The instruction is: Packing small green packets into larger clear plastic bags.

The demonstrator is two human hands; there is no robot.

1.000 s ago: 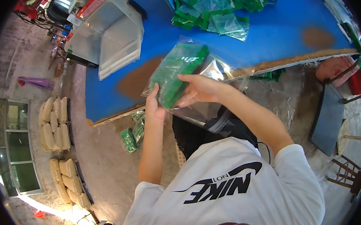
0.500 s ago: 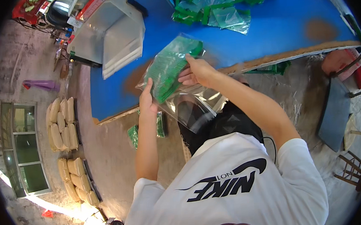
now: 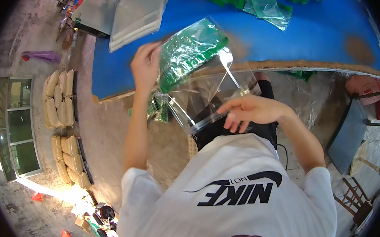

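Observation:
A large clear plastic bag (image 3: 209,84) hangs over the table's near edge, its loose lower end toward my body. Inside its upper part lies a flat stack of green packets (image 3: 190,52), glossy under the film. My left hand (image 3: 146,68) is closed on the bag's left side, beside the packets. My right hand (image 3: 256,110) is at the bag's lower end, fingers apart and slightly bent. Whether its fingertips touch the film is hard to see.
The blue table (image 3: 116,73) has a worn near edge. Clear plastic sheets (image 3: 137,21) stand at its left, and green packets (image 3: 265,3) are heaped at the back. Brown sacks (image 3: 59,99) lie off left; a dark board (image 3: 347,134) stands at right.
My right hand has left the green packets and come down to the bag's lower end. My left hand has moved up along the bag's left side, and the bag lies flatter.

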